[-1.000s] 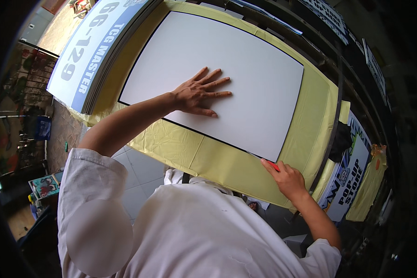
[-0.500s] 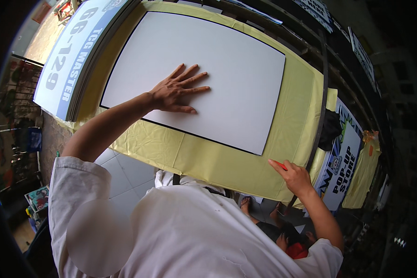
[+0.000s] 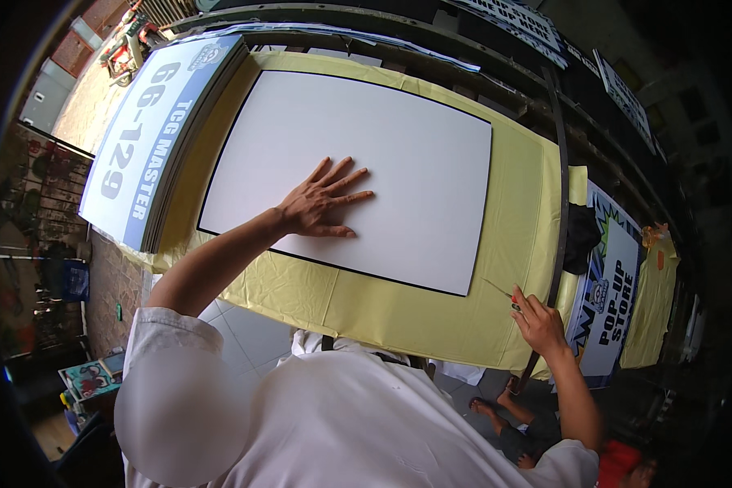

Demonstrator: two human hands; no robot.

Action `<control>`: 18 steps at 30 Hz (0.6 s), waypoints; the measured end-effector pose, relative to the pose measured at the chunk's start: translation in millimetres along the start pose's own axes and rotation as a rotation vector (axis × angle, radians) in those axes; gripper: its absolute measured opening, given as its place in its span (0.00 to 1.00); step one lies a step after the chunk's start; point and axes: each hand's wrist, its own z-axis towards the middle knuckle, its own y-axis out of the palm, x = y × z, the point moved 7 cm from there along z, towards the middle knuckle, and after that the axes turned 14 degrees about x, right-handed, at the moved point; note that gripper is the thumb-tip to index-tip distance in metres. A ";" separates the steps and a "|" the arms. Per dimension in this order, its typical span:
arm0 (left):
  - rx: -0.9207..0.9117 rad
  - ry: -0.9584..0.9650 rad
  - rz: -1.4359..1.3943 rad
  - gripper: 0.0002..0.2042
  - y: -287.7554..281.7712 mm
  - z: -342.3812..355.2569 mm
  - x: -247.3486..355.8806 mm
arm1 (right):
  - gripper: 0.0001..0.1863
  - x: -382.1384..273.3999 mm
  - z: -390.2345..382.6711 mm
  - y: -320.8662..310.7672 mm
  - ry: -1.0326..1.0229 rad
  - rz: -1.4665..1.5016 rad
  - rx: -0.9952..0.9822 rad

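A white board [image 3: 415, 154] with dark edges lies on a yellow covered worktop [image 3: 516, 203]. My left hand [image 3: 321, 199] is open on the board, fingers spread and palm down. My right hand [image 3: 537, 321], to the right of the board's near right corner, has its fingers closed on a red-handled cutter [image 3: 515, 301]; its thin metal blade points up and left toward that corner, above the yellow covering.
A stack of printed signs [image 3: 138, 138] sits at the left end. To the right are a dark bar [image 3: 555, 252], black cloth [image 3: 579, 236] and another printed sign [image 3: 618, 293]. Another person's bare feet and legs [image 3: 512, 419] show below the worktop at lower right.
My right hand has drawn the cutter away from the board's near edge to the right and lifted it, showing the blade. My left hand stays spread on the board. The view has shifted.
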 end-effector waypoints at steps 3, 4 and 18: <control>0.015 0.021 0.001 0.42 -4.3 2.8 -1.1 | 0.17 -10.8 15.9 16.8 0.419 0.293 0.378; 0.006 0.018 0.016 0.42 -3.7 2.4 -0.5 | 0.15 -10.0 18.3 35.2 0.573 0.225 0.278; 0.012 0.007 0.025 0.41 -6.9 3.7 5.8 | 0.15 -140.8 1.4 96.1 0.191 0.155 0.313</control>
